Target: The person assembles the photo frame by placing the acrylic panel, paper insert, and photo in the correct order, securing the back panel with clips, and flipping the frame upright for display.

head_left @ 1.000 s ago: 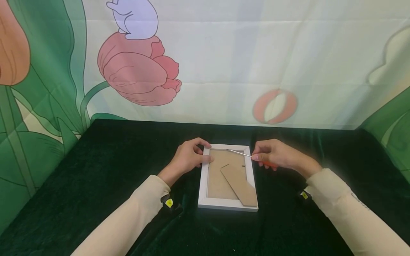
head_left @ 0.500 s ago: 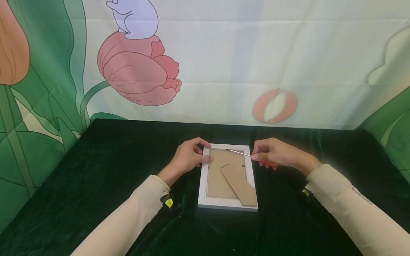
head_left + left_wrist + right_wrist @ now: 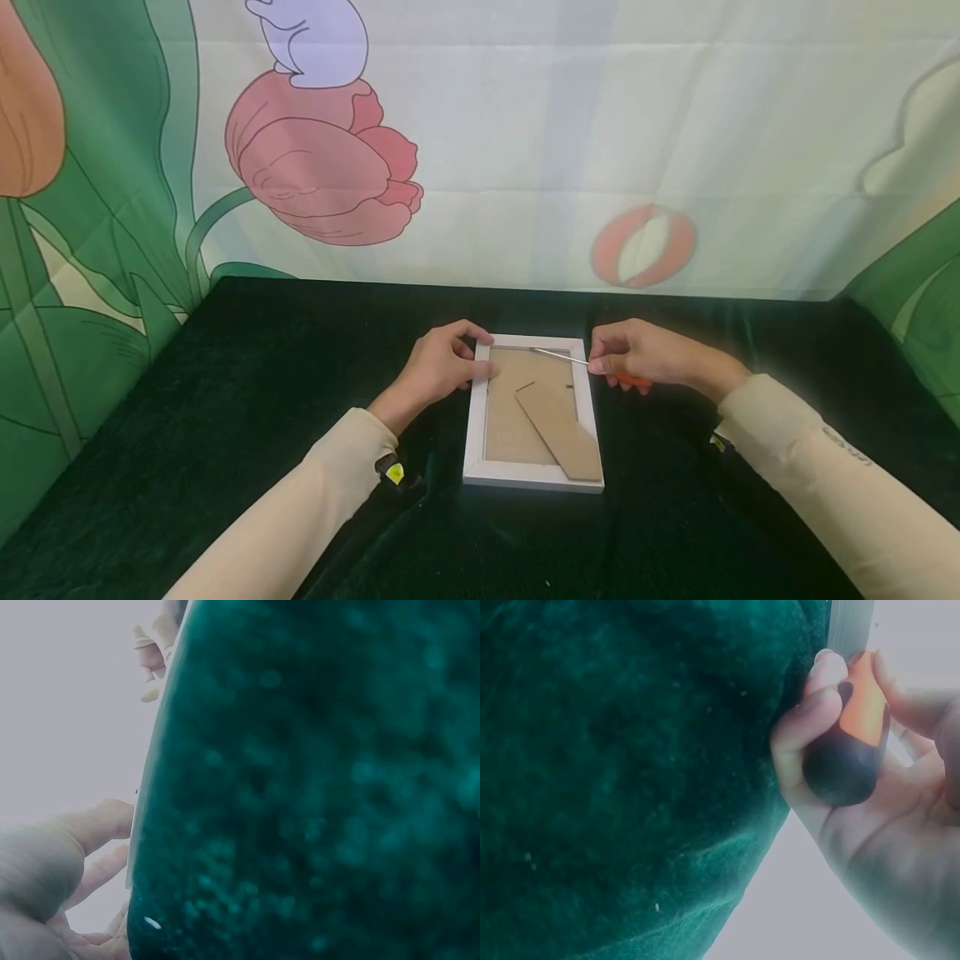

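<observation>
A white picture frame lies face down on the dark green cloth, its brown backing board and slanted stand leg uppermost. At its far left corner my left hand grips the frame, thumb on top and fingers at the outer edge. My right hand, off the far right side, holds a screwdriver by its orange and black handle. The thin metal shaft reaches over the frame's right side to the inner far edge of the backing. What its tip touches is too small to tell.
Dark green velvety cloth covers the table around the frame. A printed curtain with flowers hangs along the table's far edge. Small dark metal tabs show at the backing's edge.
My right wrist and sleeve have risen and turned slightly, while the screwdriver tip stays at nearly the same spot on the far edge. The left hand and frame keep their places.
</observation>
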The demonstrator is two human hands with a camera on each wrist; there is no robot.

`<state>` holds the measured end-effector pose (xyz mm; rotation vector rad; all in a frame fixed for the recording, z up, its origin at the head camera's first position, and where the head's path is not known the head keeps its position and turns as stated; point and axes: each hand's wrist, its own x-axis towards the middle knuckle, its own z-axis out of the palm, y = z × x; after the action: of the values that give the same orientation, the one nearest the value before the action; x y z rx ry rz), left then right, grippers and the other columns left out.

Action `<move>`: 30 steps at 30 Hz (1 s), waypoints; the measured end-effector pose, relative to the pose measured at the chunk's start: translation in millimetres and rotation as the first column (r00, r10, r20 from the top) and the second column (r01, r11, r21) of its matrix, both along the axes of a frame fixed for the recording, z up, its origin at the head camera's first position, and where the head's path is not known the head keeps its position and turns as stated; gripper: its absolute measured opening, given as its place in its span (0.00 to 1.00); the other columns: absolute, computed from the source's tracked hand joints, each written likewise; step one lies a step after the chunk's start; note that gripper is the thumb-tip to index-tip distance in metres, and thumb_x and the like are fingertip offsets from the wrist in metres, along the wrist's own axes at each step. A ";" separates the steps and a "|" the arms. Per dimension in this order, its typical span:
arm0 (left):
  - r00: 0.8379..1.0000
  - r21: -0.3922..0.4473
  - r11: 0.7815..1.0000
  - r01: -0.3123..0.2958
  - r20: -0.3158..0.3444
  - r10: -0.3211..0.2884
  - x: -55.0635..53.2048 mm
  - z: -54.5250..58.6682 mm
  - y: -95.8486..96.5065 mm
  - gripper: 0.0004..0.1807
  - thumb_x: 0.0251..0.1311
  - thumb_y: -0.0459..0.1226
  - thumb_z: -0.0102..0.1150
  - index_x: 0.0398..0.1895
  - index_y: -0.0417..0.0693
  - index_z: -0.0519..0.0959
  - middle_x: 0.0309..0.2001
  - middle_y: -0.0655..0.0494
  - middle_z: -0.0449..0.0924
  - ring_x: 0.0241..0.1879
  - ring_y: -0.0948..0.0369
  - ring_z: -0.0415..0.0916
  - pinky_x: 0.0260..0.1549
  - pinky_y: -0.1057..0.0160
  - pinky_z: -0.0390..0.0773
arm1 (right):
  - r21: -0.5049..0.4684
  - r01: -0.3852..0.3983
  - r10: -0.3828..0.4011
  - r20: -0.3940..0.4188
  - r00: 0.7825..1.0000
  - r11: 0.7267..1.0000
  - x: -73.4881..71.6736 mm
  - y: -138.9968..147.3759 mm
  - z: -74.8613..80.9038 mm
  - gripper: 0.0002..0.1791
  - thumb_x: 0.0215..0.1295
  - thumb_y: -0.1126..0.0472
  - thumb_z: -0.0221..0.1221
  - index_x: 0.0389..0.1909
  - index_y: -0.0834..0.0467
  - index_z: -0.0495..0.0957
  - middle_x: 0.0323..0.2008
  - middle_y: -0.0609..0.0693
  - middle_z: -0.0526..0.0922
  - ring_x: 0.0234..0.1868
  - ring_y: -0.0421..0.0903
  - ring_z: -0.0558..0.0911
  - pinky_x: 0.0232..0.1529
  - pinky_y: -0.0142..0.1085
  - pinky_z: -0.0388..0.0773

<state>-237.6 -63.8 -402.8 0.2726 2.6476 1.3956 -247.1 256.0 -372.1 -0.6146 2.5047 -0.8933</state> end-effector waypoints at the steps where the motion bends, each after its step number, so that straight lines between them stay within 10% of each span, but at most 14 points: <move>1: 1.000 0.000 1.000 0.001 -0.001 -0.001 -0.1 0.1 0.1 0.22 0.62 0.39 0.77 0.59 0.51 0.83 0.42 0.47 0.80 0.35 0.53 0.83 0.35 0.60 0.88 | 0.003 0.000 0.000 0.002 1.000 1.000 -0.3 0.1 0.3 0.09 0.76 0.55 0.66 0.39 0.55 0.78 0.30 0.52 0.82 0.26 0.52 0.82 0.29 0.44 0.83; 30: 1.000 0.003 1.000 -0.003 0.000 0.003 -2.4 -1.6 1.3 0.22 0.62 0.39 0.77 0.58 0.50 0.83 0.42 0.47 0.80 0.35 0.53 0.83 0.36 0.60 0.88 | 0.091 -0.025 0.026 -0.009 1.000 0.996 1.1 -7.0 9.6 0.07 0.76 0.58 0.65 0.39 0.53 0.77 0.30 0.51 0.81 0.25 0.51 0.80 0.29 0.42 0.84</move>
<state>-240.0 -62.5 -404.5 0.2686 2.6470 1.4010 -246.0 249.0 -362.6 -0.6207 2.5247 -0.7643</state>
